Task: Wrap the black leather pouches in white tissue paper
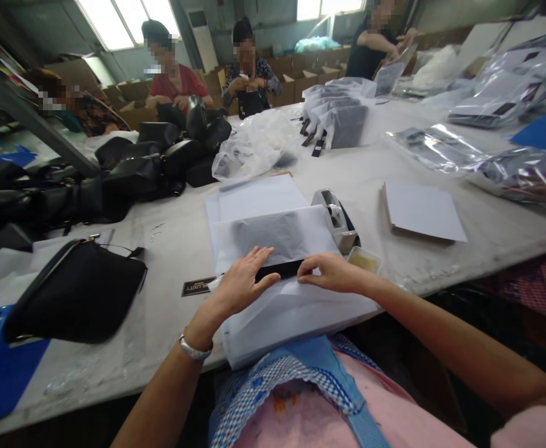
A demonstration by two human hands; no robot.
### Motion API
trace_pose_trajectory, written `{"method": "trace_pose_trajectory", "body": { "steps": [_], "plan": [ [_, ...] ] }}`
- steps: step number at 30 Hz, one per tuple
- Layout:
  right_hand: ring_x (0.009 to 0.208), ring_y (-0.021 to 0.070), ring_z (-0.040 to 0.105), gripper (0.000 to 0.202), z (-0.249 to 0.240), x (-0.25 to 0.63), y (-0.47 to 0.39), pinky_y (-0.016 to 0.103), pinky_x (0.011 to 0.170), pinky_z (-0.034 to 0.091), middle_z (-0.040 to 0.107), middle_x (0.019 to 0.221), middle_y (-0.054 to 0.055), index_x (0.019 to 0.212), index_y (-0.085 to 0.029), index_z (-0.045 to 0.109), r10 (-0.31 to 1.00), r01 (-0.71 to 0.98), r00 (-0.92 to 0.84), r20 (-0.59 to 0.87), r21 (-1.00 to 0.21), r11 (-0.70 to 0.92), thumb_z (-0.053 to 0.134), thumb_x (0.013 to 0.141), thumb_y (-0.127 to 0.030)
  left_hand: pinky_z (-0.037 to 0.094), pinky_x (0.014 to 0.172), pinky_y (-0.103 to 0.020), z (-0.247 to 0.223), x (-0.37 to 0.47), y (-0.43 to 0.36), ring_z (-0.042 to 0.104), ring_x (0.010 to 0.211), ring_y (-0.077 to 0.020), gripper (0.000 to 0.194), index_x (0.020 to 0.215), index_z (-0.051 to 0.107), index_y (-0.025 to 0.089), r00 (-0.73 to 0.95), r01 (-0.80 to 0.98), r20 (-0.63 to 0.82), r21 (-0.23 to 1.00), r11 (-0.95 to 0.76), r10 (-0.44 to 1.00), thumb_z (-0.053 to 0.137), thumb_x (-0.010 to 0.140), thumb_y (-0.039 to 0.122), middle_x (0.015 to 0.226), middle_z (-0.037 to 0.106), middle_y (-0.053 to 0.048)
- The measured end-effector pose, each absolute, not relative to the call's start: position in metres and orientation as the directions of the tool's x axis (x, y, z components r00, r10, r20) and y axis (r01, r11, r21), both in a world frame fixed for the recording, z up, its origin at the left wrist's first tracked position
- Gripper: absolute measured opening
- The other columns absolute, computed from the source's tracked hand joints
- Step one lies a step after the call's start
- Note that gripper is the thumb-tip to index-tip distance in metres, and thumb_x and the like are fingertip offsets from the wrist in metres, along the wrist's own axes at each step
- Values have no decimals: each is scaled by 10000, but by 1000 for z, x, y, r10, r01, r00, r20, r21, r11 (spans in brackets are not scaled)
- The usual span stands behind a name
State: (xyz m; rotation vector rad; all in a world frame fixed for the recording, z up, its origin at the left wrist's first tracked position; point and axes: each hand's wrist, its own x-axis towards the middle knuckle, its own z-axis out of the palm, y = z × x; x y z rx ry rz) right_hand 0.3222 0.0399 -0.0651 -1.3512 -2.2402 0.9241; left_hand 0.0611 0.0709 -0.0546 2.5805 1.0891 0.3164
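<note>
A black bag (280, 270) lies in front of me, mostly wrapped in thin white tissue paper (273, 233); a dark strip of it shows along the near side. My left hand (242, 283) rests over the left end of that strip, fingers stretched and thumb spread, touching the paper. At the strip's right end my right hand (328, 272) has thumb and fingertips brought together; what they pinch, if anything, is hidden. Beneath lies a stack of white paper sheets (291, 320). A black tag (197, 286) with gold lettering lies left of my left hand.
A tape dispenser (336, 218) and a small clear tray (364, 260) stand right of the bundle. Farther right is a white card stack (425, 211). An unwrapped black bag (79, 289) leans on a blue holder (7, 367). Black bags (137, 168) pile up behind. Several co-workers sit or stand across the table.
</note>
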Motion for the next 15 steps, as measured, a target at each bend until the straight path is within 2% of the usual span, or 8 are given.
{"method": "trace_pose_trajectory", "body": {
  "steps": [4,5,7,9,10,13,14,15],
  "plan": [
    [733,159,644,104,-53,321,62,259,687,470,729,778,-7,822,-219,750,923,701,-378,68,-631,333,660,854,-258,391,1120,-487,-44,63,71,348,1428,-317,743,1458,419,194,730,643,6,332,-690,683,575,864,613,1511,441,-136],
    [736,158,645,101,-50,321,65,260,693,471,726,783,-7,814,-219,745,929,711,-355,106,-614,343,662,855,-259,412,1103,-491,-44,64,71,374,1413,-328,681,1398,494,200,724,652,16,309,-692,689,634,844,569,1491,470,-140],
    [754,159,653,113,-46,318,66,265,716,480,725,811,-2,819,-223,733,934,734,-304,188,-579,355,646,877,-265,469,1054,-478,-49,68,71,444,1370,-330,362,1175,643,206,692,686,55,259,-680,720,673,863,387,1427,548,-130],
    [842,181,669,128,-44,313,61,293,783,496,733,921,19,927,-230,723,925,766,-267,272,-523,374,633,903,-318,516,1004,-451,-56,72,72,501,1329,-314,105,978,671,200,662,715,95,218,-664,744,623,885,194,1364,608,-115],
    [919,203,670,201,-44,310,56,321,839,500,730,1013,38,1028,-232,705,912,780,-273,306,-485,396,641,901,-375,528,991,-443,-59,73,73,516,1316,-307,111,944,659,196,658,719,111,202,-665,745,603,877,128,1345,623,-113],
    [1154,284,603,645,-51,301,45,445,1029,436,644,1280,115,1307,-203,558,860,791,-373,348,-364,491,713,796,-565,533,989,-434,-64,74,75,548,1288,-295,234,978,627,189,684,696,141,171,-698,716,597,821,19,1304,648,-120],
    [1188,299,582,706,-55,299,45,475,1064,405,627,1307,128,1328,-191,534,847,792,-408,341,-330,514,738,767,-568,535,987,-422,-64,74,75,564,1272,-287,268,991,618,189,690,690,148,162,-705,709,584,810,-6,1284,660,-118],
    [1190,302,581,665,-59,298,46,488,1079,387,633,1298,129,1305,-188,547,838,793,-437,327,-299,531,756,766,-516,537,984,-406,-64,73,76,580,1255,-276,290,1000,611,189,696,685,153,151,-712,702,567,807,-22,1265,670,-115]
  ]
}}
